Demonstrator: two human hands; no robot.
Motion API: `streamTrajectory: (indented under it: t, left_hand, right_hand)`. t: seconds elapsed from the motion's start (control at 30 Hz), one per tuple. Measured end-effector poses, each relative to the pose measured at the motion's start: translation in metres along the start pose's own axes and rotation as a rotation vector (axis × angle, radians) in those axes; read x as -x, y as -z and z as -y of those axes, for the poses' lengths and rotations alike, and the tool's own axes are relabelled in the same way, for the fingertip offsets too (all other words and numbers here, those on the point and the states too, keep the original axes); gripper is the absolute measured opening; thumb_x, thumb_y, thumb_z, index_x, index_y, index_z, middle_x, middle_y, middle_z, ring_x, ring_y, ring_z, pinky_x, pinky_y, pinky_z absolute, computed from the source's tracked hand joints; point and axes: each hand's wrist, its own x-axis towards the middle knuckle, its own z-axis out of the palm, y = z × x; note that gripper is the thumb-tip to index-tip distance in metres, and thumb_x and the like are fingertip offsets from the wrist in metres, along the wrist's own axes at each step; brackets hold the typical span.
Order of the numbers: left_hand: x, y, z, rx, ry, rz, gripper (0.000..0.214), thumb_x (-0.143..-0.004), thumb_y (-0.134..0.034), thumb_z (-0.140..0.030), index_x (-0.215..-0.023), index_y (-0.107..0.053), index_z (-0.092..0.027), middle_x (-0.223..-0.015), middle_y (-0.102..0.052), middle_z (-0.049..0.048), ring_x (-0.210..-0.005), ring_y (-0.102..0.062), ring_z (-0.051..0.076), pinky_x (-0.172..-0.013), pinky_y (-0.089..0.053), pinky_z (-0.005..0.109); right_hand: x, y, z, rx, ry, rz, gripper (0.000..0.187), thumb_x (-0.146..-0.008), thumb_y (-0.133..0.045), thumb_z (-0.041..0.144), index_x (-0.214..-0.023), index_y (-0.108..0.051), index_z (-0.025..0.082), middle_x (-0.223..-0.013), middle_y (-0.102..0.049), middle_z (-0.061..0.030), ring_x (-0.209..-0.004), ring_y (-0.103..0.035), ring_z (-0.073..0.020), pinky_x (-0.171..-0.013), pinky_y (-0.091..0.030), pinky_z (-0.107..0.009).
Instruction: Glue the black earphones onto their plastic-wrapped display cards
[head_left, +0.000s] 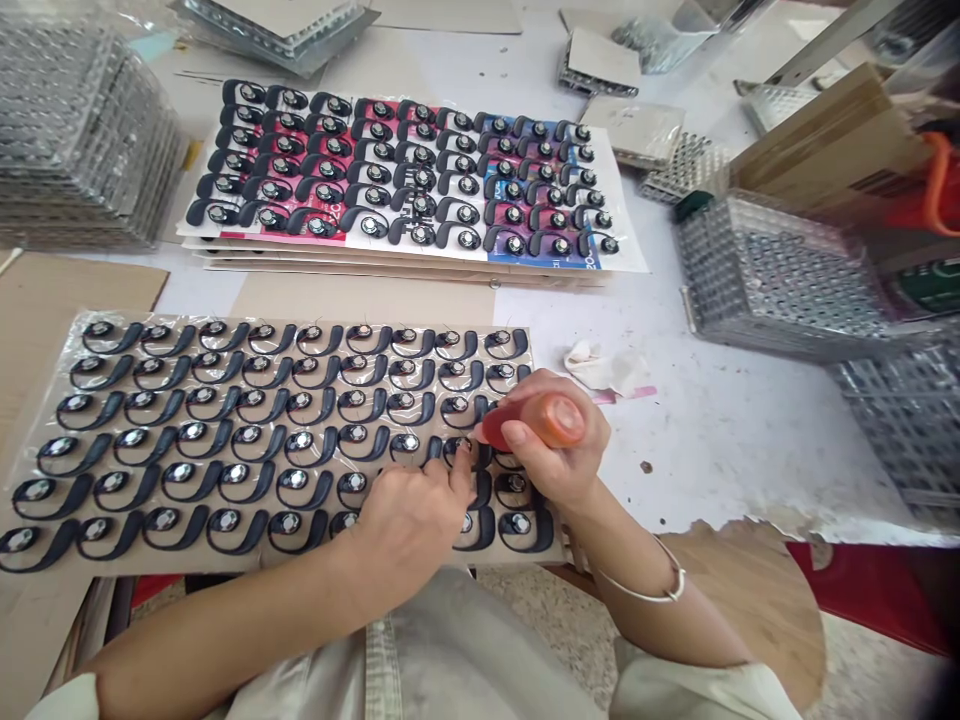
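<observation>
Earhook earpiece (461, 449) between both hands (409, 525) (551, 440)

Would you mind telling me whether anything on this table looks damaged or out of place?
The white table surface is ragged along its near edge, as if torn or chipped away. A crumpled white cloth also lies loose beside the right hand.

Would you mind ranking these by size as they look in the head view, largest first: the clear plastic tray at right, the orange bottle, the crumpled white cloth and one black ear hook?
1. Clear plastic tray
2. Orange bottle and crumpled white cloth: they look alike, so unranked
3. Black ear hook
</observation>
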Motion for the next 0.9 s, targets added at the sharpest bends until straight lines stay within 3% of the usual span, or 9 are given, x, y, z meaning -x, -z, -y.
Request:
streamTrajectory:
  t: [0.47, 0.63, 0.77, 0.9]
  left_hand:
    - [0.000, 0.000, 0.000, -0.027, -0.005, -0.048, 0.047, -0.082, -0.069, -0.027, -0.124, -0.058, -0.008, -0.062, -0.055, 0.0003, -0.047, -0.055, 0.016, -0.039, -0.038, 0.027]
    - [0.000, -0.003, -0.002, -0.024, 0.009, -0.028, 0.046, -0.085, -0.065, -0.027, -0.126, -0.056, -0.008, -0.063, -0.055, 0.0001, -0.047, -0.055, 0.016, -0.039, -0.038, 0.028]
    - [0.006, 0.004, 0.003, 0.015, -0.029, -0.095, 0.041, -0.090, -0.059, -0.029, -0.125, -0.057, -0.009, -0.063, -0.055, -0.0011, -0.045, -0.053, 0.013, -0.041, -0.037, 0.026]
    - [0.000, 0.031, 0.026, 0.073, -0.103, -0.214, 0.034, -0.092, -0.055, -0.025, -0.121, -0.058, -0.009, -0.068, -0.056, 0.0002, -0.053, -0.054, 0.014, -0.050, -0.043, 0.027]
  right_hand:
    - [0.000, 0.000, 0.000, 0.057, 0.057, -0.021, 0.019, -0.076, -0.071, 0.030, -0.086, -0.058, 0.021, -0.069, -0.062, 0.0005, -0.060, -0.057, -0.0145, -0.054, -0.046, -0.029]
    - [0.004, 0.000, -0.007, -0.040, 0.045, -0.075, 0.020, -0.076, -0.070, 0.033, -0.088, -0.061, 0.020, -0.068, -0.061, 0.0002, -0.058, -0.057, -0.0146, -0.051, -0.044, -0.029]
    - [-0.004, 0.006, -0.007, -0.160, 0.065, -0.351, 0.023, -0.076, -0.068, 0.041, -0.080, -0.063, 0.018, -0.066, -0.059, -0.0002, -0.056, -0.057, -0.0137, -0.047, -0.042, -0.028]
    - [-0.013, 0.042, 0.002, -0.169, 0.127, -0.760, 0.029, -0.082, -0.054, 0.049, -0.075, -0.057, 0.020, -0.061, -0.049, 0.0030, -0.044, -0.050, -0.0094, -0.037, -0.035, -0.024]
